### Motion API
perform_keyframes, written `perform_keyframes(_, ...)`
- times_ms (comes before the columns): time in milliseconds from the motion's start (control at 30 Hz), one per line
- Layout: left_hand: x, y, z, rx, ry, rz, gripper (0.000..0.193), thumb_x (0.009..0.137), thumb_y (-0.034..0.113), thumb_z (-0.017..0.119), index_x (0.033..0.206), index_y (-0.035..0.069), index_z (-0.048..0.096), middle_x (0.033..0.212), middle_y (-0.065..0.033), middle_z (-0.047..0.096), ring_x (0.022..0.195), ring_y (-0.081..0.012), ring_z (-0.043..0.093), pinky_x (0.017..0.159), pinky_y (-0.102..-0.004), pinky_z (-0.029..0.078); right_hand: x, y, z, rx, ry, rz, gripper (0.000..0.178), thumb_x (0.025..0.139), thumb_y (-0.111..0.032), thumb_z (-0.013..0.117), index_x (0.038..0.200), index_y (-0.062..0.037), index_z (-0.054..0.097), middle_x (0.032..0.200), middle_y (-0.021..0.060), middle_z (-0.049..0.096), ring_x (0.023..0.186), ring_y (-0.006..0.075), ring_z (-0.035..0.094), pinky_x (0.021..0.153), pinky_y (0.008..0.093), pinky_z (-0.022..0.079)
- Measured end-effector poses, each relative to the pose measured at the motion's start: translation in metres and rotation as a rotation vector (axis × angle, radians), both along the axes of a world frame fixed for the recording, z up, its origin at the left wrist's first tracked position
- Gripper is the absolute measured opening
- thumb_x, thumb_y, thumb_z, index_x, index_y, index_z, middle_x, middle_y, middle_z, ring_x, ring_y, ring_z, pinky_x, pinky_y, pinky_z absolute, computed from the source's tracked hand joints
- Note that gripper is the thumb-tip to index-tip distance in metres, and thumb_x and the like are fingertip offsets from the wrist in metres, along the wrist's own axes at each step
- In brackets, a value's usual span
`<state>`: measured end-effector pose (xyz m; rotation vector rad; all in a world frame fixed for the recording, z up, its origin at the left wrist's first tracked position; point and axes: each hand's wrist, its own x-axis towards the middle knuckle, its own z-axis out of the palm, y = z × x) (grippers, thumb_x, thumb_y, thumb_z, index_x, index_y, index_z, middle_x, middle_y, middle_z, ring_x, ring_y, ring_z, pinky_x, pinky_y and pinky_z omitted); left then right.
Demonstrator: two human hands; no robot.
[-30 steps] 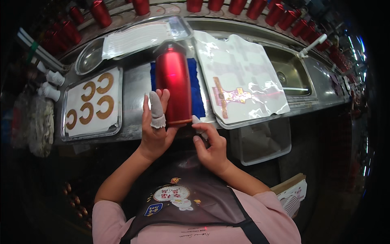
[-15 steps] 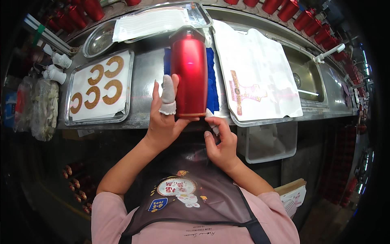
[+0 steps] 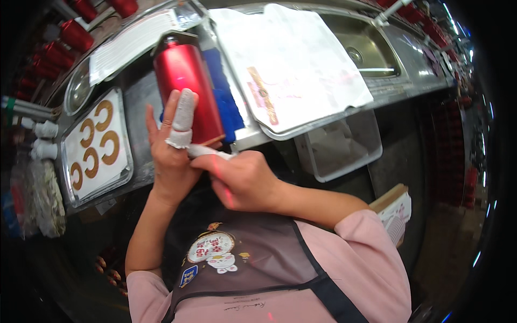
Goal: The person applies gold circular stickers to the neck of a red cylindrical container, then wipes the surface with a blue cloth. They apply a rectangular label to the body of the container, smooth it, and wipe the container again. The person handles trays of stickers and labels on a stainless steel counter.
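A glossy red bottle with a dark neck lies on a blue cloth at the edge of the metal counter. My left hand is at its near end, fingers stretched along its side and thumb by its base; one finger wears a white fabric finger cot. Close beside it, my right hand is closed, its cot-covered finger pointing left beneath the bottle's base and next to my left hand. Whatever the curled right fingers may hold is hidden. A red light line crosses that hand.
Left on the counter, a tray holds several gold C-shaped pieces. To the right is a board covered in white paper with a gold strip. Beyond lies a sink; a clear bin sits below the counter edge.
My view has turned, so the counter appears tilted and shifted left. My right hand has moved left, from the bottle's right base corner to beside my left hand, and its fingers have curled.
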<state>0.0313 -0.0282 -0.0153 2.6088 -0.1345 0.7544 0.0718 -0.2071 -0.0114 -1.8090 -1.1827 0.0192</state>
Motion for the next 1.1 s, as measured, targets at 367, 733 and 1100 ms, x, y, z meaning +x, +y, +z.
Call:
perform_keyframes(367,-0.001,-0.006,0.004,-0.141,0.077,-0.046,0.090,0.072,0.011,0.087,0.150,0.005,0.043,0.150,-0.0108,0.053,0.146,-0.0347,0.039,0.119,-0.0619,0.015,0.142,-0.078,-0.012,-0.839,0.014,-0.672,0.046,0.086,-0.044,0.075,0.109,-0.0056,0.064,0.099,0.0224,0.064,0.091,0.0381,0.066,0.077,0.0461,0.052)
perform_keyframes(733,-0.003,-0.006,0.008,-0.132,0.129,-0.028,0.093,0.073,0.011,0.086,0.152,0.005,0.038,0.150,-0.0108,0.053,0.147,-0.0342,0.038,0.118,-0.0638,0.015,0.216,-0.078,0.009,-0.723,0.176,-0.589,0.047,0.084,-0.038,0.075,0.109,0.0000,0.063,0.084,0.0179,0.066,0.082,0.0314,0.064,0.078,0.0404,0.052)
perform_keyframes(1100,-0.003,-0.005,0.003,-0.145,0.102,-0.034,0.091,0.070,0.009,0.087,0.149,0.003,0.043,0.149,-0.0121,0.053,0.147,-0.0362,0.036,0.120,-0.0614,0.017,0.208,-0.087,-0.010,-0.872,0.057,-0.647,0.041,0.096,-0.035,0.063,0.136,-0.0260,0.066,0.098,0.0191,0.063,0.093,0.0315,0.063,0.086,0.0391,0.050)
